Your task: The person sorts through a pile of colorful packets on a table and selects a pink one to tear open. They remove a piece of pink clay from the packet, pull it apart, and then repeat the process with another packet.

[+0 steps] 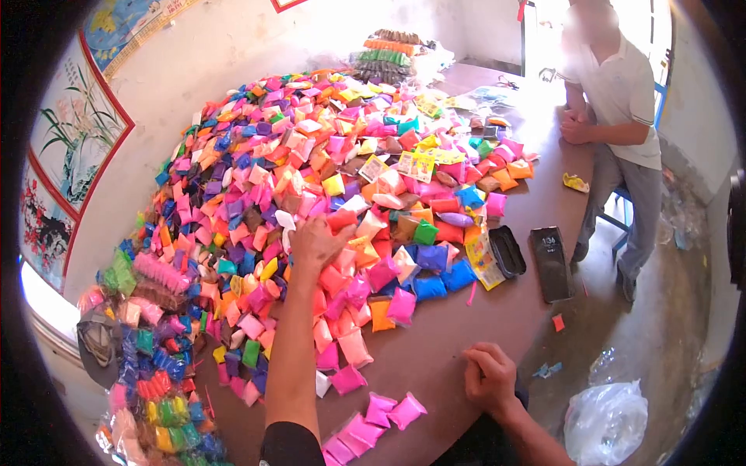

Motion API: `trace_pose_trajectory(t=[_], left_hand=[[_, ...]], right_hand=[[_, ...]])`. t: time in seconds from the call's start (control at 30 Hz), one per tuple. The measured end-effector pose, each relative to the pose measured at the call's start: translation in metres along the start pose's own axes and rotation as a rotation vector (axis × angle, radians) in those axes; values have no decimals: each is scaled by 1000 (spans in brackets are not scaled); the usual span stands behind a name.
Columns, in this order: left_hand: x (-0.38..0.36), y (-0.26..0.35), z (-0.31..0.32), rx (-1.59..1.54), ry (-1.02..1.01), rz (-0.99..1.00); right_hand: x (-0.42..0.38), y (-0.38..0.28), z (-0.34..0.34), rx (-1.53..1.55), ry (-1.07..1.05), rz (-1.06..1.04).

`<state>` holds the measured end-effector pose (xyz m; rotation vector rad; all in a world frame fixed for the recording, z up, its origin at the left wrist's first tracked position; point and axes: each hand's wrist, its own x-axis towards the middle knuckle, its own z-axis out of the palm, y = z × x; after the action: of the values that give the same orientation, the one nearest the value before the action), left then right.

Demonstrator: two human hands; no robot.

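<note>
A broad heap of small, bright, pillow-shaped packets (256, 175) covers much of the brown table (435, 365). Into the middle of it reaches my left hand (317, 242), fingers apart over the packets. Close to those fingers lie a red packet (342, 220) and a white packet (286, 220); whether the fingertips grip one is not clear. My right hand (489, 377) is curled into a loose fist by the table's near edge, with nothing seen in it. Between my forearms lies a row of pink packets (359, 431).
Right of the heap are a black open tray (507, 252), a phone (551, 264) and yellow printed cards (483, 260). Bundled packets (167, 388) stand at the left, more stacks (388, 54) at the back. A person (622, 101) stands across the table. A clear plastic bag (606, 423) lies below right.
</note>
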<state>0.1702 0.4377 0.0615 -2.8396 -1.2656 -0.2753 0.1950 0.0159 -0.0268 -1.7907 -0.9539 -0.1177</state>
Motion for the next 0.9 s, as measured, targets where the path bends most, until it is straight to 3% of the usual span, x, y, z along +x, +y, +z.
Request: trace_pose_trajectory(t=[0.07,0.2,0.23,0.3,0.33,0.4,0.43,0.47,0.5,0.53,0.6,0.7,0.8,0.87,0.9], left_hand=[[-4,14,0,-46,-81,44],[-13,27,23,-322,98,276],[-5,22,20,-503,-47,314],[11,6,20,-683,-21,253],[33,-10,28,-810,-4,392],[62,-43,27,-409,-33,314],[59,-40,6,-105,-159,277],[57,-54,12,-55,-29,440],[38,-54,22,-379,-8,235],[32,-54,13,-237,-66,191],[57,-103,50,-134,98,347],[39,-116,46,34,412,423],[16,-102,-1,95,-6,102],[5,-116,0,188,59,-9],[5,-137,12,303,236,59]], right_hand=[[2,-1,0,7,9,-14],[3,-4,-1,20,-18,-1],[3,-4,-2,28,-33,11],[3,1,0,0,-42,-5],[-1,3,-2,-17,-61,8],[2,3,-1,-20,-37,-14],[4,2,0,-6,-45,5],[3,0,-1,10,-51,24],[2,0,-1,21,-62,51],[3,1,1,29,-59,64],[-1,1,1,44,-60,76],[-1,1,2,47,-57,54],[0,2,-1,18,-68,52],[-1,5,-1,-14,-49,30],[2,5,0,-5,-37,11]])
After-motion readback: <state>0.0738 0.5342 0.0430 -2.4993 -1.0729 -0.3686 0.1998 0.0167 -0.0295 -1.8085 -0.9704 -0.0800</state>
